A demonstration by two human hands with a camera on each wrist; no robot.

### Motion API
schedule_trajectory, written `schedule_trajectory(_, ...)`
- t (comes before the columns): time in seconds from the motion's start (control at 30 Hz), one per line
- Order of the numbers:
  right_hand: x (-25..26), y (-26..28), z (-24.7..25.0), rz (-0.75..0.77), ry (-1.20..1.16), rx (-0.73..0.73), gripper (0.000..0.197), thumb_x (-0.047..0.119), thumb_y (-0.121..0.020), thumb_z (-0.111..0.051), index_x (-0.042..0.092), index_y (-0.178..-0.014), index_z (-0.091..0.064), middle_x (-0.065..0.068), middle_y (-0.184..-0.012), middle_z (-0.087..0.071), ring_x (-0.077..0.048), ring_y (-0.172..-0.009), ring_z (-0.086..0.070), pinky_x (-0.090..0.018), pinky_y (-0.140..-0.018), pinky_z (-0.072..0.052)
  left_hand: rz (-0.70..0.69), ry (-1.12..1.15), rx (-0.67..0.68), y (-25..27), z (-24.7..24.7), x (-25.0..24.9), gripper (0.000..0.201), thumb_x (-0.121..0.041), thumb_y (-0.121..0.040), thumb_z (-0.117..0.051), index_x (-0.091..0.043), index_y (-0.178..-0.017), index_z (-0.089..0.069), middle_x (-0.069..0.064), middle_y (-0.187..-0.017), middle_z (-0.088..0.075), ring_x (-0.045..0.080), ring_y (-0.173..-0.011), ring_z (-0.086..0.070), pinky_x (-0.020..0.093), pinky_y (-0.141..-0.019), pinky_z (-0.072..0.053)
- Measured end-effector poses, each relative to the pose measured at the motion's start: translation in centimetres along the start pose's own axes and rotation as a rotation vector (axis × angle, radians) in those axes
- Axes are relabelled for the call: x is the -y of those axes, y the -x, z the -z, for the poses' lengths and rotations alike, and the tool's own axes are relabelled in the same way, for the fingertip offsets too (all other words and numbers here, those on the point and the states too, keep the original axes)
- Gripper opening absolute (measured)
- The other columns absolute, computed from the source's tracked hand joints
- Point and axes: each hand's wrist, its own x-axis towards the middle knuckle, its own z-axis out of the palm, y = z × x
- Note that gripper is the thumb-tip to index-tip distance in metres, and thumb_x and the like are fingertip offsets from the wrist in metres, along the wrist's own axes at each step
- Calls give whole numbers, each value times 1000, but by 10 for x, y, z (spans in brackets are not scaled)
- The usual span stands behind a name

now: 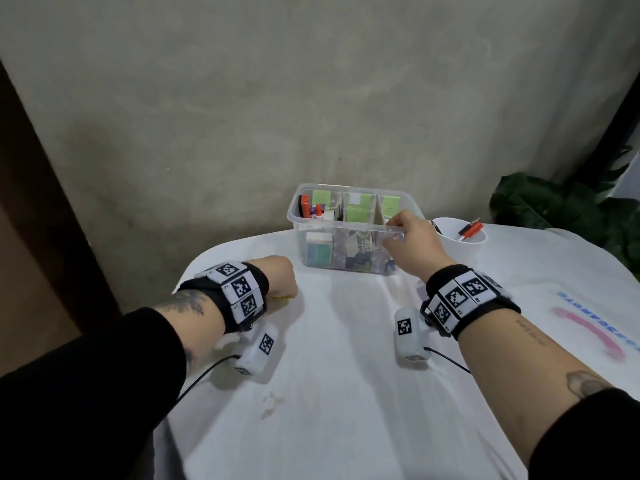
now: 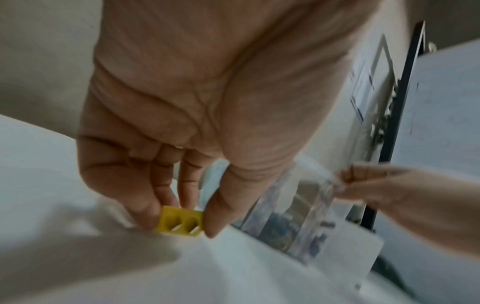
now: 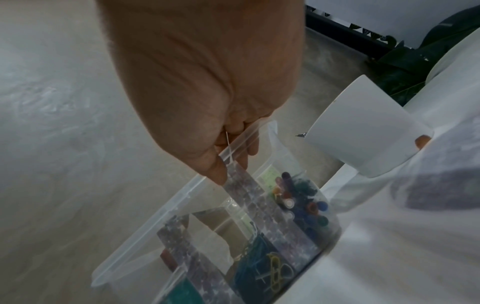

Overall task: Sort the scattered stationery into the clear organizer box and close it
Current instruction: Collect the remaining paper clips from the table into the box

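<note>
A clear organizer box [image 1: 346, 230] with dividers stands open at the table's far middle, holding sticky notes, a glue bottle, pins and rubber bands. My right hand [image 1: 408, 237] grips its near right rim [image 3: 231, 152], thumb outside and fingers curled over the edge. My left hand [image 1: 280, 277] is low on the cloth to the box's left. It pinches a small yellow two-hole sharpener [image 2: 180, 223] between thumb and fingers. In the head view only a yellow sliver [image 1: 282, 298] shows under the hand. No lid is in view.
A white cup [image 1: 462, 239] with red and black pens stands just right of the box. A white cloth with pink and blue print [image 1: 588, 334] covers the table. A green plant [image 1: 568, 209] sits behind the right corner. A grey wall backs the table.
</note>
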Motion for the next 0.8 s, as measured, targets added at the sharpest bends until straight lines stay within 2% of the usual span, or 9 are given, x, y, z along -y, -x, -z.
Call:
schedule_trajectory(0.13, -1, -1, -1, 5, 11, -23, 12, 16, -86, -58, 24, -92, -52, 0, -92, -59, -31, -99, -56, -42, -87, -48, -378, 890, -67, -8, 34, -3, 10, -16, -89, -68, -15, -99, -65, 1, -85, -66, 12, -74, -62, 25, -65, -54)
schedule_trajectory(0.2, -1, 0, -3, 13, 43, -38, 14, 16, -86, -58, 21, -98, -53, 1, -94, -56, -31, -102, -53, -40, -89, -46, -483, 1045, -215, -14, 57, -14, 10, -11, -88, -70, -17, -94, -63, -1, -84, -66, 10, -72, -62, 22, -62, -51)
schedule_trajectory(0.37, 3, 4, -6, 4, 99, -45, 23, 18, -87, -56, 15, -110, -54, -3, -96, -51, -31, -109, -47, -38, -94, -38, -364, 752, -466, -68, 78, -29, 20, -13, -81, -74, -22, -76, -58, -2, -74, -62, 21, -70, -62, 37, -73, -57)
schedule_trajectory(0.47, 1, 2, -5, -6, 87, -39, 24, 17, -84, -58, 16, -108, -53, 0, -94, -50, -30, -108, -47, -37, -93, -37, -313, 447, -415, -88, 82, -34, 15, -7, -78, -75, -17, -77, -64, -1, -74, -63, 20, -69, -59, 33, -74, -54)
schedule_trajectory(0.53, 0, 1, -5, -6, 81, -37, 25, 18, -83, -59, 16, -107, -53, 0, -94, -50, -29, -106, -47, -37, -92, -37, -317, 310, -387, -94, 85, -39, 13, -1, -79, -70, -13, -84, -71, -1, -76, -65, 18, -67, -58, 26, -66, -49)
schedule_trajectory(0.6, -2, 0, -6, 3, 70, -41, 23, 18, -82, -58, 18, -105, -53, 1, -93, -51, -27, -105, -46, -35, -89, -36, -295, 254, -377, -99, 86, -44, 18, 0, -83, -62, -15, -81, -72, -2, -76, -64, 16, -68, -58, 15, -59, -43)
schedule_trajectory(0.67, -5, -2, -7, 17, 66, -53, 21, 18, -81, -58, 20, -101, -52, 3, -91, -51, -27, -104, -47, -32, -85, -34, -258, 267, -367, -104, 84, -50, 23, -1, -84, -58, -15, -77, -74, -1, -79, -68, 20, -74, -64, 15, -54, -44)
schedule_trajectory(0.77, -7, -3, -8, 30, 56, -69, 22, 19, -81, -60, 19, -102, -53, 5, -89, -50, -26, -103, -47, -31, -84, -33, -221, 247, -405, -112, 78, -54, 24, -4, -86, -58, -14, -86, -80, 1, -94, -75, 23, -88, -70, 27, -77, -56)
schedule_trajectory(0.8, -7, -3, -9, 31, 56, -73, 23, 20, -81, -60, 18, -103, -53, 5, -90, -50, -26, -104, -46, -32, -85, -33, -220, 258, -416, -114, 76, -53, 23, -4, -86, -60, -14, -87, -80, 0, -93, -75, 22, -86, -69, 26, -76, -56)
